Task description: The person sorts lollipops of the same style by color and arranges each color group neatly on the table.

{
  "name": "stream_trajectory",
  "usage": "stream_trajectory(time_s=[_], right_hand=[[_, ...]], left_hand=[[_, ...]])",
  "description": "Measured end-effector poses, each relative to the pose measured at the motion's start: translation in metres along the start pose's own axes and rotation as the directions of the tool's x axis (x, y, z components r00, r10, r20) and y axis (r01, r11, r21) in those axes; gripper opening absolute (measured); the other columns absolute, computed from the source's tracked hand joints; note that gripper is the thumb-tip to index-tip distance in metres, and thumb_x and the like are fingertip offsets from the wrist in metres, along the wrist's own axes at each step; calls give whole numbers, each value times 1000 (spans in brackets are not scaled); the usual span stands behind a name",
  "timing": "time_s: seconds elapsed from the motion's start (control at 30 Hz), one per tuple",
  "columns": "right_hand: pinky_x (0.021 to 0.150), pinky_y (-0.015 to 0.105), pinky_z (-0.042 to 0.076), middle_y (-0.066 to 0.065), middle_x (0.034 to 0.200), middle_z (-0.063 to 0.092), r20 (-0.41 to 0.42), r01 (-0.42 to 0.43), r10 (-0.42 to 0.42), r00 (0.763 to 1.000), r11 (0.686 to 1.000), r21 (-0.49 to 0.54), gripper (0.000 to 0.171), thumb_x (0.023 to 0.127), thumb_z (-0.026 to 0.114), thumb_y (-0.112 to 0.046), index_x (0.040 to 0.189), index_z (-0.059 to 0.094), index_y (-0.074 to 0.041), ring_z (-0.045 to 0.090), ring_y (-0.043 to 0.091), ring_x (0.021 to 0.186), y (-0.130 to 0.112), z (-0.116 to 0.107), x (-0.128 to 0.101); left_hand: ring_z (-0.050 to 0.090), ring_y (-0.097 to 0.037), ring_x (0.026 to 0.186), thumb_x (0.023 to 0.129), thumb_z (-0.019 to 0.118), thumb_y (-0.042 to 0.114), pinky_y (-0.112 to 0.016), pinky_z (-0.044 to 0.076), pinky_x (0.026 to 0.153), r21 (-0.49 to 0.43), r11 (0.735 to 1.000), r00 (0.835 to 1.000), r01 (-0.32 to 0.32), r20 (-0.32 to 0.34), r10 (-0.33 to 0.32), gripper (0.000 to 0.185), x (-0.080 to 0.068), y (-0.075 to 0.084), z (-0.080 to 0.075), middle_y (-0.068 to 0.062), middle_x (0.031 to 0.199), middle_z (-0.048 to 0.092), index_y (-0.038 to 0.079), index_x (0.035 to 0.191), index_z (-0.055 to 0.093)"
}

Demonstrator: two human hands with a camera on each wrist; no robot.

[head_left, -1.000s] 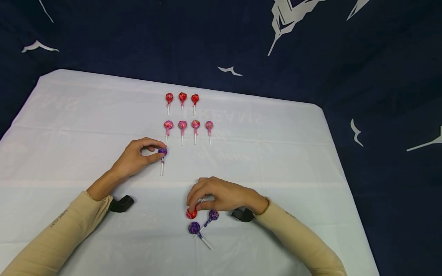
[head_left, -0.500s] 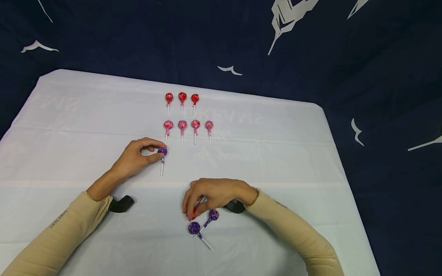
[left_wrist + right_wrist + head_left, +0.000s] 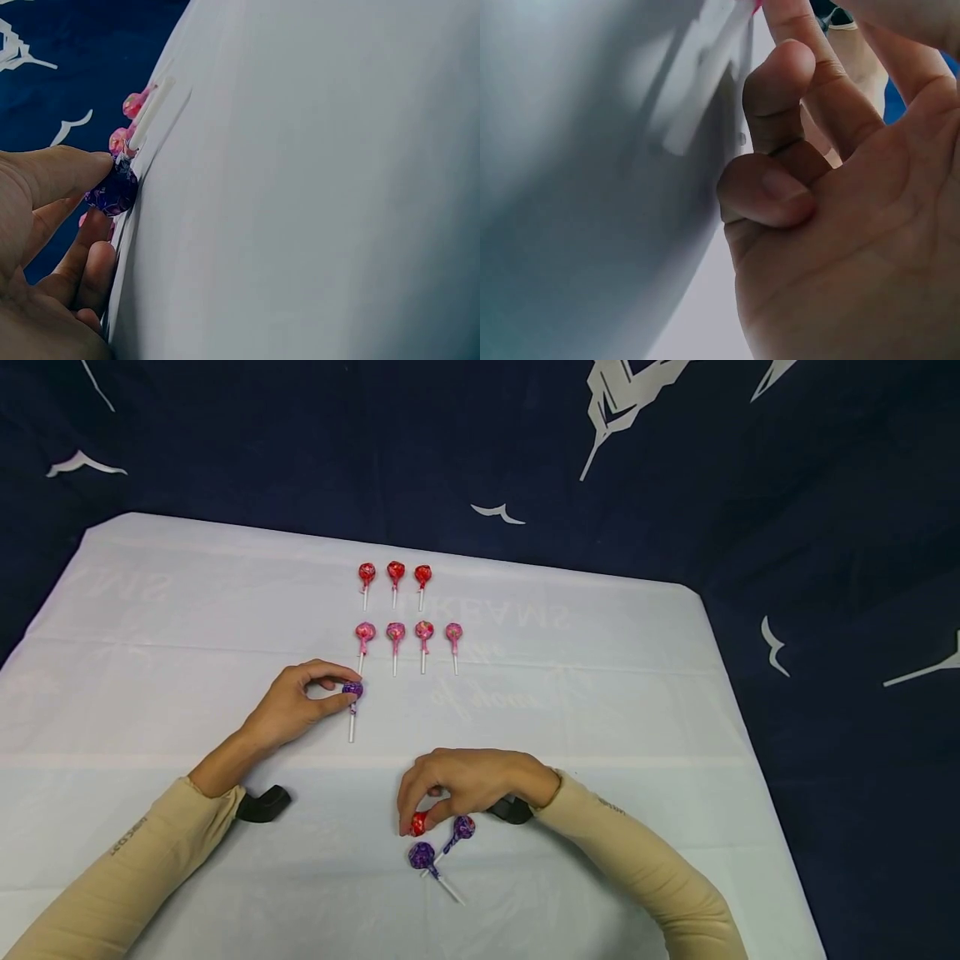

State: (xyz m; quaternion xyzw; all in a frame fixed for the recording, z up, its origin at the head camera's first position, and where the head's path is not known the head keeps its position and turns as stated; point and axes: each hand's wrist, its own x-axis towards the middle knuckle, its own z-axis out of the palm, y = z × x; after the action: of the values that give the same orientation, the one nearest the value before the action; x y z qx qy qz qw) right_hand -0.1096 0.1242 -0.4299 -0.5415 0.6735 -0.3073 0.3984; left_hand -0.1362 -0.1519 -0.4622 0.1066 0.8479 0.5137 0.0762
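Observation:
My left hand [image 3: 292,702] pinches the purple-wrapped head of a lollipop [image 3: 112,187] between thumb and fingers; its white stick points toward me in the head view. That lollipop is just below the left end of a row of pink lollipops [image 3: 395,631]. My right hand [image 3: 465,781] reaches down and holds a red lollipop [image 3: 417,824] by its head, thumb on one side and fingers on the other. In the right wrist view its white stick [image 3: 705,90] shows close over the table, while the head is out of that view. Two purple lollipops [image 3: 422,856] lie crossed beside the right hand.
Three red lollipops [image 3: 396,570] form a row at the back, above the pink row, sticks toward me. A white cloth [image 3: 600,693] covers the table. Behind it hangs a dark blue curtain [image 3: 300,443]. Black wrist-camera mounts [image 3: 262,803] sit under both wrists.
My right hand has shifted slightly left and closed its fingers around the red lollipop's head; the lollipop's stick has turned out of sight in the head view. The left hand stays still.

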Motion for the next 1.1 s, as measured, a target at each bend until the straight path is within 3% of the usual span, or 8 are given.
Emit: stream_trajectory(time_s=[0.23, 0.43, 0.73, 0.93, 1.1], right_hand=[[78, 17, 44, -9, 107, 68, 1, -24, 24, 1000, 999, -33, 14, 91, 74, -12, 104, 76, -16, 56, 9, 94, -1, 0, 0], [83, 17, 42, -15, 106, 67, -8, -59, 59, 998, 995, -85, 15, 90, 76, -17, 105, 74, -19, 51, 9, 97, -2, 1, 1], [80, 17, 43, -9, 104, 69, -31, 5, -5, 1000, 1000, -10, 13, 92, 73, -12, 104, 75, -14, 53, 7, 96, 5, -2, 2], [73, 21, 40, -5, 103, 69, -178, -6, 29, 984, 991, 131, 16, 90, 75, -9, 105, 74, -12, 50, 14, 84, 16, -19, -5], [73, 24, 36, -1, 100, 68, -355, -49, 131, 926, 972, 230, 17, 88, 76, -9, 105, 74, -12, 46, 16, 82, 28, -48, -15]], left_hand=[[52, -19, 104, 90, 76, 15, -25, 41, 88, -6, 1000, 1000, 7, 2, -7, 25, 0, 1, 1, -7, 121, 66, 10, 115, 73], [52, -20, 105, 90, 75, 15, -28, 40, 89, -1, 1000, 1000, 9, 9, -9, 25, 1, 1, 0, -8, 122, 66, 10, 115, 73], [51, -20, 105, 90, 76, 16, -27, 40, 88, -4, 1000, 1000, 9, 4, -9, 25, 0, 1, 0, -8, 121, 66, 10, 115, 73], [51, -19, 104, 90, 76, 16, -26, 40, 88, -11, 1000, 1000, 7, 4, -7, 25, 0, 0, 0, -7, 120, 66, 11, 115, 74], [51, -19, 104, 90, 76, 15, -24, 40, 88, -17, 1000, 1000, 4, 1, -4, 24, 0, 0, 1, -6, 120, 66, 11, 114, 74]])
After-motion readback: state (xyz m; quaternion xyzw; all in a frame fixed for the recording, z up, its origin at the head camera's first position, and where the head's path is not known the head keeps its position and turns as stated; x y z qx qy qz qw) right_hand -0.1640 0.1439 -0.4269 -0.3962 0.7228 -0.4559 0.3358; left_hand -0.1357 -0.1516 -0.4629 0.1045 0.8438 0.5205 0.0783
